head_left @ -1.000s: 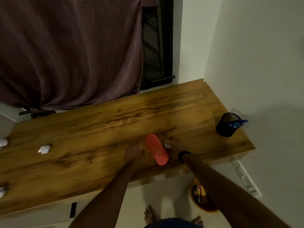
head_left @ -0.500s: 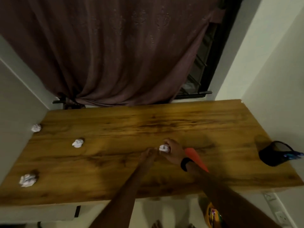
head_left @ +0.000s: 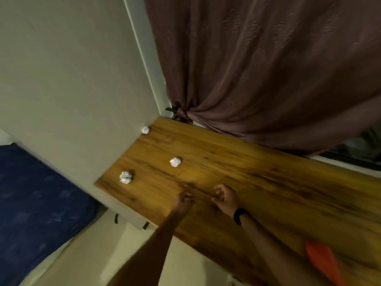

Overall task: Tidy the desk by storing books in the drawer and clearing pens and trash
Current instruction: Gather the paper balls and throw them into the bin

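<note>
Paper balls: I count three on the desk (head_left: 268,193) — one in the far corner (head_left: 145,130), one mid-desk (head_left: 175,162), one by the left edge (head_left: 125,177).
Left hand (head_left: 183,202): fingers bunched; I cannot tell whether it holds anything.
Right hand (head_left: 225,198): fingers curled apart, empty, just beside the left.
Orange case (head_left: 321,259): near edge, well right.

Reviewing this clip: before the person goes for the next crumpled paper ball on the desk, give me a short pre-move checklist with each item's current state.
1. Targets visible: three white crumpled paper balls, near the wall, middle, front edge. Ok.
2. Wooden desk between hands and balls unobstructed. Ok.
3. Right hand free, fingers spread. Ok.
4. Left hand free: fingers curled, possibly around something. Cannot tell.
5. Orange oblong object lies apart from the hands. Ok.
6. Trash bin in sight. Not ok.
</note>
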